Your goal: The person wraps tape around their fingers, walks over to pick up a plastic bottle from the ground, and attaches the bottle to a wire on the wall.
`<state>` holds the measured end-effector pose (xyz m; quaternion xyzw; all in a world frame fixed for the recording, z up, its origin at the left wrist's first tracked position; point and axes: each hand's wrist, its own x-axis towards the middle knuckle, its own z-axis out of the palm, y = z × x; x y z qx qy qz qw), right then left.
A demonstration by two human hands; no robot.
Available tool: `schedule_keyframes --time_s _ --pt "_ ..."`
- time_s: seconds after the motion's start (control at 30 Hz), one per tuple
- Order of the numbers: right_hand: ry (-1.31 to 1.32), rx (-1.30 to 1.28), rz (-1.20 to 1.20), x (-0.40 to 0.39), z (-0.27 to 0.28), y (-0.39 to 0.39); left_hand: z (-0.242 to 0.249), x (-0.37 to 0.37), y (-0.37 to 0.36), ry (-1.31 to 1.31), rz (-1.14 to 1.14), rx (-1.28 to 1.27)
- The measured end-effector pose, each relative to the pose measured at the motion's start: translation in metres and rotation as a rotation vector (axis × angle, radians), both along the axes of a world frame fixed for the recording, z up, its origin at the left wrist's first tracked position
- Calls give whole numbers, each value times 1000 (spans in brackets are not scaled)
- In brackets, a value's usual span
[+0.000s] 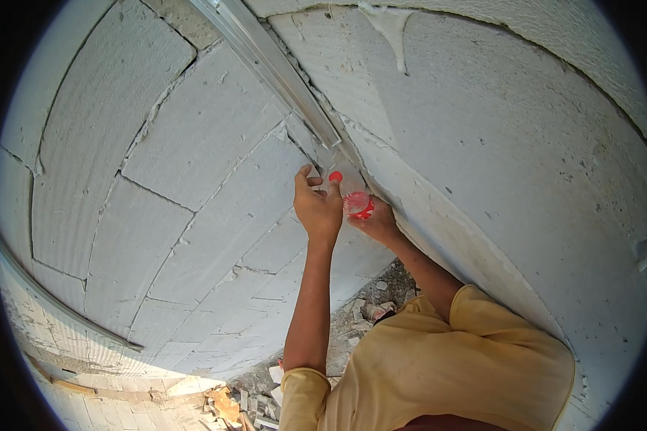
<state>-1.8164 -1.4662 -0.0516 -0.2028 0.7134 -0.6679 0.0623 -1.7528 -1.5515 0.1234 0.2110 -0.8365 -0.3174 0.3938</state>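
In the corner between two block walls, my right hand (377, 221) is wrapped round a clear plastic bottle (356, 201) with a red-and-white label. My left hand (319, 210) is beside it, its fingers bent and its thumb against a small round red bottle cap (336, 176). Both hands are just below the lower end of a metal channel (280, 72) that runs down the corner. Part of the bottle is hidden by my right fingers.
Pale block walls with dark joints rise on the left (208, 122) and right (496, 144). Hardened foam (389, 32) hangs from the upper right joint. Another metal strip (65, 305) crosses the lower left. Broken block rubble (259, 402) lies on the ground below.
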Motion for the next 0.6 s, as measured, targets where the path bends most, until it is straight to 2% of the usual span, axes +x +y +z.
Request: schedule_keyframes --time_s 0.03,0.1,0.23,0.3,0.5,0.6 --pt "-1 3 1 -1 8 1 1 -1 -3 -1 1 3" --pt "84 -18 -10 -2 24 2 1 -5 -11 -28 -8 -159" --pt "26 64 -51 5 59 15 6 -9 -22 -65 -20 -296" --pt "32 63 -63 7 62 18 12 -10 -21 -70 -10 -481" --pt "-18 51 -106 15 62 19 14 -18 -16 -231 46 -516" --pt "1 72 -114 17 57 18 3 -24 -22 -170 64 -509"
